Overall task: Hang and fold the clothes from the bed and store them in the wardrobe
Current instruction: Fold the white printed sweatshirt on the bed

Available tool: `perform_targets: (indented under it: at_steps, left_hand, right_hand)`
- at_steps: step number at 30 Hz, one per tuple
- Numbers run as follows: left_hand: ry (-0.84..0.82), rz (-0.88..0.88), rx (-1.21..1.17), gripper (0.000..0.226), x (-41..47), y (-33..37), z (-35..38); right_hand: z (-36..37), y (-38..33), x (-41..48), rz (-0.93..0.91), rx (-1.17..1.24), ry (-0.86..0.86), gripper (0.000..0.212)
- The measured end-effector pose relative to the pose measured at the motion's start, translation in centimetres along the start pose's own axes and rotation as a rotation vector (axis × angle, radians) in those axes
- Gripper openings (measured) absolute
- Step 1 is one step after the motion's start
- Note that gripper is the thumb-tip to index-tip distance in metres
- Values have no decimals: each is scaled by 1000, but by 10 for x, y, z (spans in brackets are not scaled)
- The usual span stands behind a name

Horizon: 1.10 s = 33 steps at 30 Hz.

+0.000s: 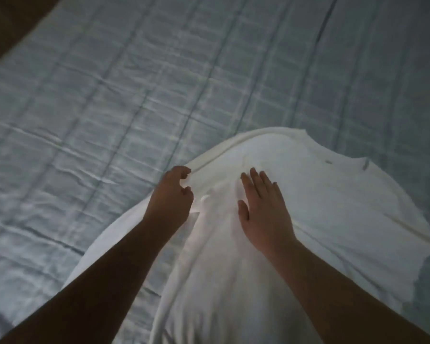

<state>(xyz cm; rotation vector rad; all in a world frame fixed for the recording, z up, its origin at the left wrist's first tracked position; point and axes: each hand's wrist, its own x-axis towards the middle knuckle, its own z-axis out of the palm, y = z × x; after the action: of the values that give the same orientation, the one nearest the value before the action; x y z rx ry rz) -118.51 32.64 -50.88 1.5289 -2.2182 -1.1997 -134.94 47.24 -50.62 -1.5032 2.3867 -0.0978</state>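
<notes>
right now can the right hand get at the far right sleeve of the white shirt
Probably yes. The right hand lies flat on the white shirt, and nothing sits between it and the sleeve on the bedspread.

— What sort of place is this?
— A bedroom in a home, dimly lit.
— What shows it?
— A bed [109, 108] fills nearly the whole view, covered by a pale blue quilted bedspread [233, 58], creased and stitched in squares. A white garment [333, 207] lies spread flat on it.
</notes>
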Motion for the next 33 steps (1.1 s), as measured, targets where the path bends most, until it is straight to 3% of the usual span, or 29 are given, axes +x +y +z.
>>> perform_targets:
  at_steps: [7, 12, 16, 19, 23, 28, 31, 33]
  left_hand:
    - [28, -204, 207, 33, -57, -109, -105]
    - [-172, -263, 369, 33, -99, -165, -132]
    - [-303, -351, 494, 48, -117, -186, -133]
    - [-250, -343, 436, 45, -124, -191, -135]
    - [-67, -323, 253, 27, -126, -187, -140]
    - [62, -294, 227, 20, -132, -185, -143]
    - [-25, -307, 206, 21, -132, -187, -150]
    - [-209, -329, 241, 32, -131, -193, -158]
  right_hand:
    - [21, -114, 24, -336, 51, -59, 48]
    - [36, -160, 30, -364, -6, -101, 27]
    - [40, -174, 25, -333, -122, -116, 38]
    - [39, -176, 17, -303, -179, -154, 44]
    - [41, -169, 9, -311, -203, -116, 33]
    - [46, -163, 1, -296, -177, -61, 31]
    - [47, -167, -13, -281, -195, -31, 27]
    - [48, -171, -17, -282, -220, -5, 26]
